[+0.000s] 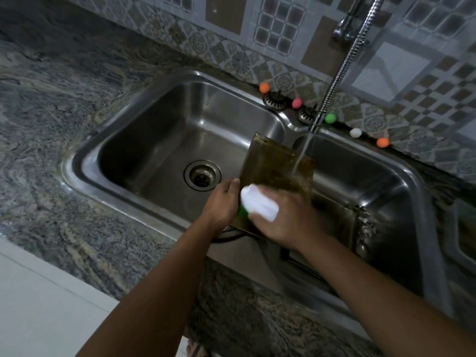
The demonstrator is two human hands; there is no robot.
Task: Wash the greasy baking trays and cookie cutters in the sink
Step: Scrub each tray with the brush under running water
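A greasy brown baking tray (273,163) stands tilted over the divider of a double steel sink (144,140). Water runs from the flexible tap hose (334,81) onto the tray's right side. My left hand (222,202) grips the tray's lower left edge. My right hand (286,217) presses a white scrubber with a green pad (257,202) against the tray's lower part. Another dark tray (337,220) lies beneath in the right basin, partly hidden by my right hand.
The left basin holds only its drain (202,175). Coloured balls (264,88) and two drain strainers (274,100) line the sink's back ledge. A perforated metal piece (365,228) rests in the right basin. Granite counter (64,112) surrounds the sink.
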